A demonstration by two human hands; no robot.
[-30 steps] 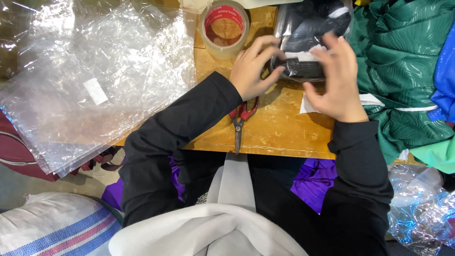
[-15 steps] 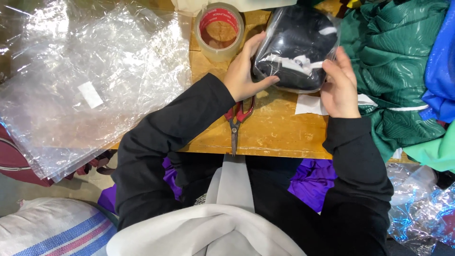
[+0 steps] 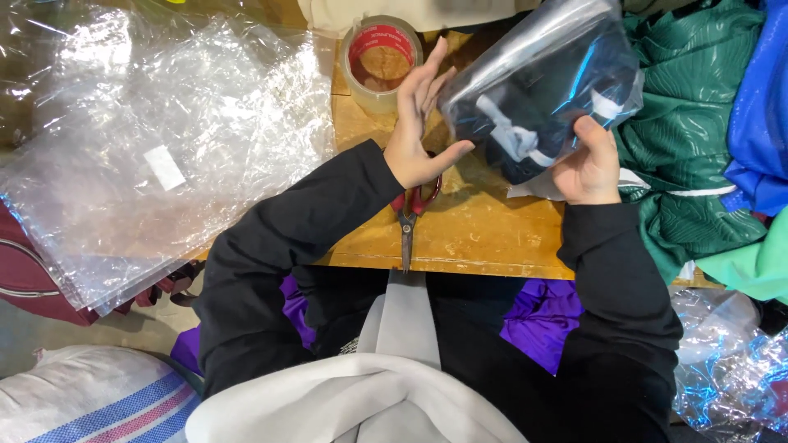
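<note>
My right hand (image 3: 587,168) grips the lower edge of a clear plastic bag (image 3: 546,90) stuffed with a folded dark garment that has white markings; the bag is lifted off the wooden table (image 3: 484,238) and tilted toward the upper right. My left hand (image 3: 419,123) is held flat with fingers spread, its palm against the bag's left side. Red-handled scissors (image 3: 408,217) lie on the table just below my left hand, blades pointing at the near edge. A roll of clear packing tape with a red core (image 3: 379,61) stands beyond my left hand.
A stack of clear plastic bags (image 3: 156,139) covers the table's left half and overhangs the edge. Green fabric (image 3: 685,139) and blue fabric (image 3: 759,98) are piled at the right. Crumpled plastic (image 3: 730,369) lies low right, a striped sack (image 3: 90,402) low left.
The bagged garment has risen from the table and swung toward the upper right. My left hand let go of its grip and opened flat against the bag's side; my right hand kept hold.
</note>
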